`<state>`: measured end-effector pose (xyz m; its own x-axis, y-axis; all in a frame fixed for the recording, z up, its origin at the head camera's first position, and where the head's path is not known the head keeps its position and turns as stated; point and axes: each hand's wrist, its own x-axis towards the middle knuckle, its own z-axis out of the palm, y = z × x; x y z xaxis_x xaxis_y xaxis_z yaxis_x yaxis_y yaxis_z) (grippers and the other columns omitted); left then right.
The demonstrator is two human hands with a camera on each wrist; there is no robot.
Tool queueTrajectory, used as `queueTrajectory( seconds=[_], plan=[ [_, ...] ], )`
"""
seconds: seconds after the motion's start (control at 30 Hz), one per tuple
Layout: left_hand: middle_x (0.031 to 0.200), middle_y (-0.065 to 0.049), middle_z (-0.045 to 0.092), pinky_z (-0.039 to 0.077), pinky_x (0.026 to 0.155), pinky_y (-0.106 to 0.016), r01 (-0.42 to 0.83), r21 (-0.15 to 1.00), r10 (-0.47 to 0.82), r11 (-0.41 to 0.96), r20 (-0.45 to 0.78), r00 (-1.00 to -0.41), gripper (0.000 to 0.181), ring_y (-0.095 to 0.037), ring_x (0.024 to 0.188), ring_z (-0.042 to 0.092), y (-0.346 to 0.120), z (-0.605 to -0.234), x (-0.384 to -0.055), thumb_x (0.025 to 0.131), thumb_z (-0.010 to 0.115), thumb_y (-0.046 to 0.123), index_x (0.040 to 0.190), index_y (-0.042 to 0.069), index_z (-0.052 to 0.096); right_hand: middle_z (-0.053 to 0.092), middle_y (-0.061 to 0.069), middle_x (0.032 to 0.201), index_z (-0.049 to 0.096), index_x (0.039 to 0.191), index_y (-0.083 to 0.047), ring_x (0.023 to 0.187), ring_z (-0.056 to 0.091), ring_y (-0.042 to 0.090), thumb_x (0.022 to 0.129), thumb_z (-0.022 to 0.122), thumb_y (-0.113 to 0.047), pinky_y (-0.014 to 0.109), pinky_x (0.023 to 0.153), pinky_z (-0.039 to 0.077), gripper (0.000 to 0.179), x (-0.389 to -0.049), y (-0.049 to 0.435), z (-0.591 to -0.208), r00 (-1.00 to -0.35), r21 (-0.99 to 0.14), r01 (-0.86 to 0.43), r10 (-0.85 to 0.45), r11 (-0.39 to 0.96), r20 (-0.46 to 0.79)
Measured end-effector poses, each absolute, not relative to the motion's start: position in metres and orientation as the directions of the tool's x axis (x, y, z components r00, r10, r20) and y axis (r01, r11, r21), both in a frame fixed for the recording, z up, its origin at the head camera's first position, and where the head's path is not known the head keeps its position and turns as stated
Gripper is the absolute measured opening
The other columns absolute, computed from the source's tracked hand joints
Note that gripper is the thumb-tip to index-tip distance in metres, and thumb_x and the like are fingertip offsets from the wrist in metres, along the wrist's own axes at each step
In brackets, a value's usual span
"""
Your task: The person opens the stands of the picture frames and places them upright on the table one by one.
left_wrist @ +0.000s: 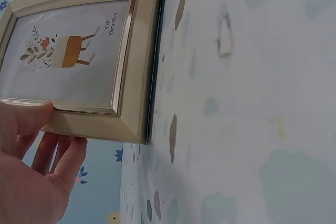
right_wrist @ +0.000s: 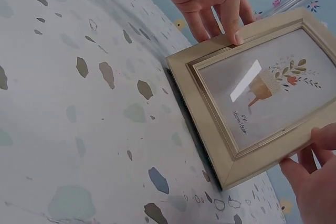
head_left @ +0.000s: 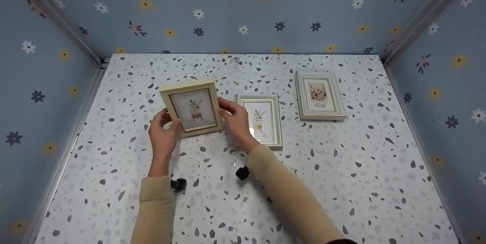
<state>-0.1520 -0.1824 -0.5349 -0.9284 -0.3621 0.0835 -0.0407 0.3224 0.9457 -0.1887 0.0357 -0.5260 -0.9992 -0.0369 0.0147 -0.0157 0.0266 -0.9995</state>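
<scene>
Both hands hold a cream picture frame [head_left: 219, 116] tilted up, its front towards the head camera. Its lower edge is at or just above the tabletop; I cannot tell if they touch. My left hand [head_left: 163, 135] grips the left side, with the thumb on the front border, as the left wrist view shows on the frame [left_wrist: 134, 66]. On the opposite side, my right hand [head_left: 237, 122] pinches the border between thumb and fingers. Behind the glass is a print of a potted plant [right_wrist: 270, 82] with size lettering.
A second frame [head_left: 280, 126] with a similar plant print lies flat, partly behind the right hand. Farther right lies a third frame [head_left: 322, 116] with a pinkish flower picture. The speckled white tabletop [head_left: 364, 160] is bounded by blue floral walls [head_left: 243, 12].
</scene>
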Motion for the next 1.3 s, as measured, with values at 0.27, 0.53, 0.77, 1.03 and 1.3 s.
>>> queueTrajectory(
  seconds=[0.27,0.53,0.77,1.03,1.3],
  plan=[
    [0.128,-0.012,0.057,0.047,0.100,-0.034,-0.069,0.957,-0.359,0.283,0.039,-0.932,0.048,-0.022,0.120,0.052,-0.181,-0.535,-0.151,0.095,0.065,0.005,0.141,0.008,0.053,0.068,0.003,0.122,0.066,0.129,-0.009,0.116,0.061,0.016,0.093,0.067,0.001,0.027,0.097,0.048,0.038,-0.187,0.036,-0.525,-0.998,-0.997,-0.051,-0.049,0.053,0.048],
    [0.133,-0.011,0.054,0.045,0.103,-0.036,-0.065,0.966,-0.371,0.252,0.034,-0.928,0.051,-0.022,0.121,0.052,-0.181,-0.533,-0.149,0.096,0.066,0.008,0.144,0.008,0.049,0.067,0.004,0.123,0.067,0.128,-0.006,0.115,0.061,0.017,0.093,0.067,0.000,0.027,0.096,0.049,0.035,-0.185,0.042,-0.524,-0.998,-0.998,-0.038,-0.054,0.045,0.036],
    [0.135,-0.009,0.055,0.045,0.102,-0.035,-0.049,0.978,-0.390,0.205,0.036,-0.920,0.048,-0.021,0.123,0.053,-0.183,-0.528,-0.146,0.096,0.066,0.010,0.142,0.009,0.051,0.067,0.014,0.123,0.067,0.125,-0.002,0.112,0.063,0.016,0.095,0.065,-0.002,0.025,0.084,0.052,0.030,-0.184,0.049,-0.522,-0.999,-1.000,-0.028,-0.040,0.006,0.028],
    [0.136,-0.005,0.055,0.046,0.102,-0.035,-0.064,0.977,-0.395,0.202,0.022,-0.918,0.046,-0.018,0.125,0.052,-0.185,-0.525,-0.144,0.097,0.067,0.015,0.140,0.010,0.053,0.068,0.011,0.120,0.064,0.127,0.003,0.111,0.063,0.018,0.095,0.063,0.000,0.026,0.095,0.050,0.031,-0.182,0.063,-0.518,-0.999,-0.999,-0.036,-0.003,-0.037,0.036],
    [0.130,-0.011,0.052,0.047,0.093,-0.036,-0.045,0.969,-0.405,0.243,0.059,-0.912,0.042,-0.023,0.115,0.053,-0.184,-0.525,-0.136,0.096,0.067,0.011,0.135,0.003,0.053,0.065,0.020,0.125,0.061,0.129,0.007,0.116,0.061,0.028,0.095,0.063,0.003,0.032,0.098,0.049,0.035,-0.177,0.083,-0.518,-0.999,-0.992,-0.038,0.002,-0.124,0.038]
  ],
)
